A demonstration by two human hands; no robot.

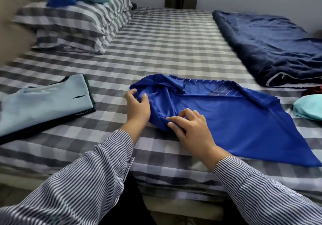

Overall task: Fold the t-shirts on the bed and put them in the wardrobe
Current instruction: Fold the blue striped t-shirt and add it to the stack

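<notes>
Blue t-shirt [235, 120] lies half-spread at the frame's centre on the checked bed [165, 50], its left end bunched. It looks light, limp and a little slippery, best taken by seams or shoulders. Left hand [138, 107] grips the bunched cloth; right hand [190, 125] pinches a fold beside it. A pale t-shirt [43, 102] lies folded at left, pillows [69, 26] upper left, a dark quilt [271, 48] upper right.

Left of the left hand [138, 108], the pale shirt [45, 101] runs off the frame edge. Far right of the right hand [190, 129], a mint garment [309, 108] is cut off too. Blurred beige shape [12, 15] up left, can't tell what. Blue shirt [235, 116] bunches, hiding the right hand's fingertips.
</notes>
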